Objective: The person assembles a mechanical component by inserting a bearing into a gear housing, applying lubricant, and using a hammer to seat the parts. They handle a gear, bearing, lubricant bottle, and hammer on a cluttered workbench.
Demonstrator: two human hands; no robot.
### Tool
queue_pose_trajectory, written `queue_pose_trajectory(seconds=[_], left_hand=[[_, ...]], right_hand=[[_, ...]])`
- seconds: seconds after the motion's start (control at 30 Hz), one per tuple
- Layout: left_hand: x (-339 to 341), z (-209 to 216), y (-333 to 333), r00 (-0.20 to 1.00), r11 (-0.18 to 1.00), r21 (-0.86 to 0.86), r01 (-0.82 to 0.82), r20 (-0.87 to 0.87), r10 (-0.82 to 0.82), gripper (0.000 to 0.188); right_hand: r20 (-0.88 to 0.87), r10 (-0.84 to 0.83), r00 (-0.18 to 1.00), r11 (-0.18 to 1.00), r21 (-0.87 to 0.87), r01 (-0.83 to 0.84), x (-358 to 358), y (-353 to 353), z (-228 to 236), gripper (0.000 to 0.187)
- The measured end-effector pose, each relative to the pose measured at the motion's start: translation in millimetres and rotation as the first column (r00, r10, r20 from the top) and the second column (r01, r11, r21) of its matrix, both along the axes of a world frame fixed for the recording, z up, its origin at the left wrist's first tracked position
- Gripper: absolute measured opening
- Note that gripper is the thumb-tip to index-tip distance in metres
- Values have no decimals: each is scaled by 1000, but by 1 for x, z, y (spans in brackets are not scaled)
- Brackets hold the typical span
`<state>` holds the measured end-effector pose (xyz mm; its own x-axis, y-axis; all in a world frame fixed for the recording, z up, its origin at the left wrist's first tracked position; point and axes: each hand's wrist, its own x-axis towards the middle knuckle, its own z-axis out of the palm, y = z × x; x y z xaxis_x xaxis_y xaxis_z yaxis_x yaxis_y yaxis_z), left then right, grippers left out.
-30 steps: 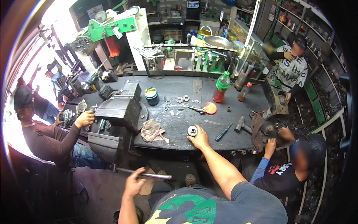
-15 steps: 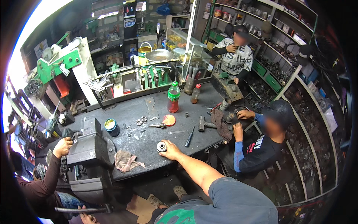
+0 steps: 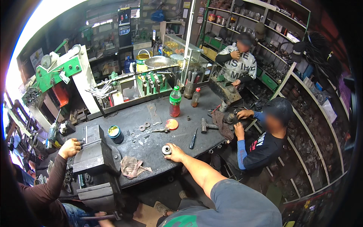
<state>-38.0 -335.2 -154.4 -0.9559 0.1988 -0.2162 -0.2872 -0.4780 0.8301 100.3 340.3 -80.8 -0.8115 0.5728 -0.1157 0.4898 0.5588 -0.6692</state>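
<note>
My right hand (image 3: pixel 174 153) is closed around a short cylindrical metal part (image 3: pixel 166 150), its round end with a central hole facing up. Hand and part are at the near edge of the dark workbench (image 3: pixel 159 170). A screwdriver (image 3: pixel 193 139) lies to the right of the hand. Beyond it are a splined metal shaft piece (image 3: pixel 161 130), a red-and-cream round lid (image 3: pixel 172 124) and several metal rings (image 3: pixel 142 128). Left of the hand, a crumpled rag (image 3: pixel 133 167) lies by the bench edge. My left hand is out of view.
A big bench vise (image 3: pixel 89 155) stands at left, with a co-worker's hand (image 3: pixel 70 148) on it. An open blue tin (image 3: pixel 115 134), a bottle of red liquid (image 3: pixel 175 101) and a hammer (image 3: pixel 208 126) stand or lie on the bench. Another co-worker (image 3: pixel 264 140) handles parts at right.
The whole view has shifted slightly. My right hand keeps its hold on the metal part. At the vise, the co-worker's lower hand and the handle bar have moved rightward.
</note>
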Motion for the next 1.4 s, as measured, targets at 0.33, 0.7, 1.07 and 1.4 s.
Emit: queue_pose_trajectory(seconds=[0.33,0.7,1.07,1.4], left_hand=[[144,194,186,561,456,-840,295,-234,-794,73],[111,238,118,874,589,-749,-304,-465,-139,56],[46,52,57,996,855,-518,13,80,33,53],[142,198,169,688,426,-901,-82,-360,-630,57]], right_hand=[[32,-41,999,999,3,40,7,3,-3,96],[-1,-62,998,998,30,62,11,-12,3,93],[-40,-77,996,994,71,80,7,-22,17,85],[-71,41,997,999,16,-40,3,-60,9,88]])
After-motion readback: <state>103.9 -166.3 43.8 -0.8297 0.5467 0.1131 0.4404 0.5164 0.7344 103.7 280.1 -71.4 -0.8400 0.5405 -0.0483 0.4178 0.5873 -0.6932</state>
